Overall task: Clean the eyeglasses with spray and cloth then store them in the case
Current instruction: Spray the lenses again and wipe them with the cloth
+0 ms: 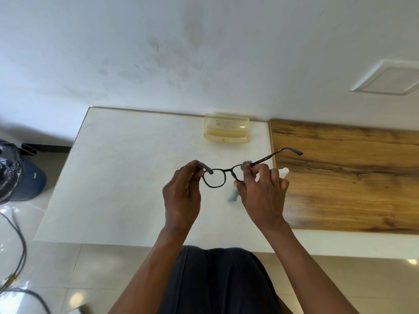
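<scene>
Black-framed glasses (214,177) hang in mid-air above a white counter (127,177), held level between 2 bare hands. The frame is thin and dark, with rounded lenses; the lens on the left side of the view is clear and fully visible, while the other is mostly hidden. One temple arm stretches out open toward the upper right, over the edge of a wood-grain board (351,177); the other temple's tip pokes out by the left hand.

The left hand (182,196) pinches the frame's left end, fingers (192,168) pressed together around the hinge area. The right hand (263,196) pinches a pale grey-blue cloth (246,163) against the second lens, thumb below and fingers closed on top; a blurred tail of the cloth hangs below the thumb. That hand and the cloth block most of the lens from view.

Behind the glasses, near the wall (204,53), a translucent yellow case (226,129) sits open on the counter, lid upright, well apart from the hands. A small white bottle (283,171) lies just beyond the right hand's knuckles, at the seam between counter and board, largely hidden. On the floor at left stand a dark blue bin (31,180) and a black plastic bag (9,171), with grey cables (20,245) trailing across the tiles.
</scene>
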A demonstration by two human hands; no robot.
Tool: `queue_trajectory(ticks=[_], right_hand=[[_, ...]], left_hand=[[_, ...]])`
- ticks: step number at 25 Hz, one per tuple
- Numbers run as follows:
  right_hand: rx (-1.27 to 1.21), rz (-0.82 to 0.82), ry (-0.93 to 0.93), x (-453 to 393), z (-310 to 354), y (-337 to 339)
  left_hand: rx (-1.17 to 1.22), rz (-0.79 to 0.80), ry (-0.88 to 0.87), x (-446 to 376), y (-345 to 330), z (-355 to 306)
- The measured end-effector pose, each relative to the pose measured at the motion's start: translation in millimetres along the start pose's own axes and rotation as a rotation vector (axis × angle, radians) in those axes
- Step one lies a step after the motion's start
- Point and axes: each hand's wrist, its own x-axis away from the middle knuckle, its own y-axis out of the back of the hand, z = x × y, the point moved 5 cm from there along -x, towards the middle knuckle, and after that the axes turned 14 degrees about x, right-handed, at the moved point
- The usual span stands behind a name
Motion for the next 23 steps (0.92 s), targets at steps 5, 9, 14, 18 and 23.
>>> queue_trajectory(ticks=[5, 9, 14, 18, 23], right_hand=[[-0.067, -0.109, 0.036, 1.8, 4.8, 0.2], [-0.161, -0.191, 0.032, 2.9, 2.6, -1.0], [0.039, -0.273, 0.012, 5.7, -3.0, -2.8], [0.055, -0.220, -0.039, 4.5, -2.3, -8.1], [-0.084, -0.070, -0.048, 1.2, 7.4, -14.9]], left_hand=[[-0.010, 0.008, -0.017, -2.6, 0.7, 0.1], [0.005, -0.001, 0.029, -3.7, 2.6, 3.4], [0.063, -0.045, 0.095, -3.5, 8.0, 14.8], [0.064, -0.011, 0.076, -5.9, 8.0, 11.2], [0.071, 0.000, 0.067, -8.3, 7.0, 9.3]])
